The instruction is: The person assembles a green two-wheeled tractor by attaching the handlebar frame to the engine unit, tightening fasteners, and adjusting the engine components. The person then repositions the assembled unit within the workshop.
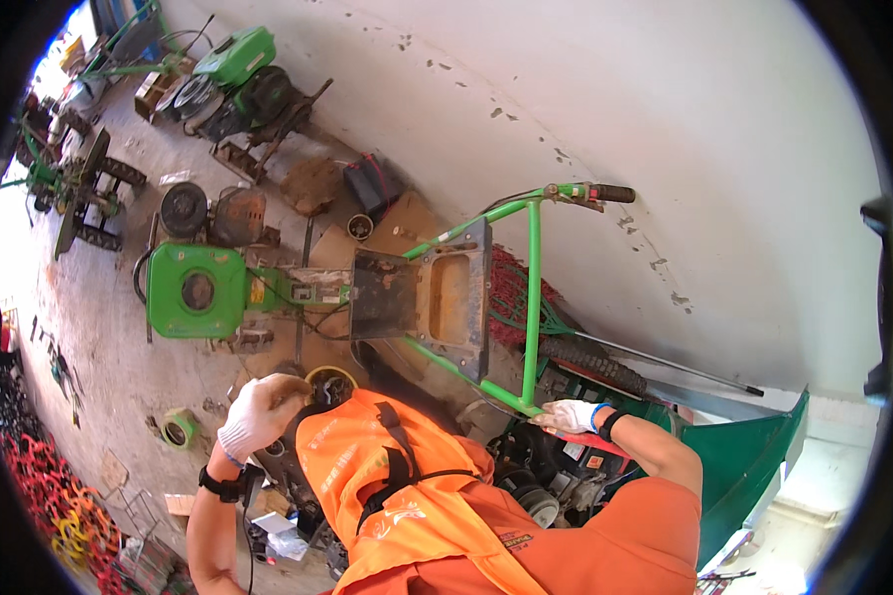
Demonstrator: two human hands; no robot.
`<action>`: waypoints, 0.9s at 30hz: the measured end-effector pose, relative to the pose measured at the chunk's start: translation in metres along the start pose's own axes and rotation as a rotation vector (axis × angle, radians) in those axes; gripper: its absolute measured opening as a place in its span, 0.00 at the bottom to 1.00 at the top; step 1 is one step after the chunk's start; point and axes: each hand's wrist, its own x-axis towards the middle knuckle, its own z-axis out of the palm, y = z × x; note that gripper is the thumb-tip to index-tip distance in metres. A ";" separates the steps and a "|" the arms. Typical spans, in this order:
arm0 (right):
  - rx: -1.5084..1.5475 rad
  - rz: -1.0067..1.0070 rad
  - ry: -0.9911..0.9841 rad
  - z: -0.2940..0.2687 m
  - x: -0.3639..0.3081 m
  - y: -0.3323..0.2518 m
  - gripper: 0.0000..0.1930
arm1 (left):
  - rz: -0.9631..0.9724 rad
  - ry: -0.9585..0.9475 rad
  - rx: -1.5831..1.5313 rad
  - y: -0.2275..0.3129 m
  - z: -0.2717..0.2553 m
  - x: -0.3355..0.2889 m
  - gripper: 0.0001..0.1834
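A green walk-behind tiller (196, 291) stands in front of me, its tubular handlebar (533, 297) stretching to the right. At the handlebar's near end, my right hand (569, 416), in a white work glove, is closed around the grip, which it mostly covers. The far black grip (613, 193) is bare. My left hand (260, 415), also gloved, is beside my knee with its fingers curled in. Anything inside those fingers is hidden. A black and tan tray-like bracket (422, 297) sits between the handlebar arms.
Another green machine (248, 84) stands by the white wall (665, 119), with a wheeled tiller (84, 193) at far left. Red and black metal parts (40, 466) are heaped at lower left. A green ring-shaped part (179, 428) lies on the floor. Green sheet metal (744, 466) rises at right.
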 end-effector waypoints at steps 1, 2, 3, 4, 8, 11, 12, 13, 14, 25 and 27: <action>0.038 -0.003 0.075 0.001 -0.002 -0.003 0.25 | 0.028 0.026 -0.066 -0.005 -0.005 0.002 0.13; 0.077 0.037 0.088 0.003 -0.004 -0.008 0.25 | -0.029 0.027 -0.101 -0.009 -0.011 0.002 0.13; 0.071 0.049 0.086 0.006 -0.007 -0.011 0.26 | -0.093 0.026 -0.139 -0.013 -0.013 0.002 0.13; 0.050 0.005 0.094 0.007 -0.007 -0.014 0.25 | -0.043 0.043 -0.155 -0.016 -0.014 0.001 0.13; 0.105 0.051 0.062 0.009 -0.001 -0.009 0.27 | -0.129 0.036 -0.197 -0.030 -0.009 -0.003 0.16; 0.324 0.285 0.011 0.008 0.014 0.006 0.27 | -0.193 0.047 -0.148 -0.040 -0.009 -0.007 0.15; 0.261 0.186 0.085 0.011 0.016 0.011 0.32 | -0.154 0.070 -0.210 -0.043 -0.011 -0.005 0.14; 0.257 0.181 0.065 0.015 0.020 0.015 0.39 | -0.180 0.094 -0.255 -0.047 -0.014 -0.007 0.14; 0.349 0.317 0.046 0.020 0.022 0.018 0.48 | -0.149 0.102 -0.264 -0.049 -0.018 -0.009 0.13; 0.394 0.450 -0.078 0.014 0.048 0.036 0.56 | -0.190 0.243 -0.271 -0.091 -0.038 -0.012 0.15; 0.320 0.525 0.085 0.005 0.064 0.030 0.63 | -0.201 0.311 -0.524 -0.108 -0.044 -0.027 0.15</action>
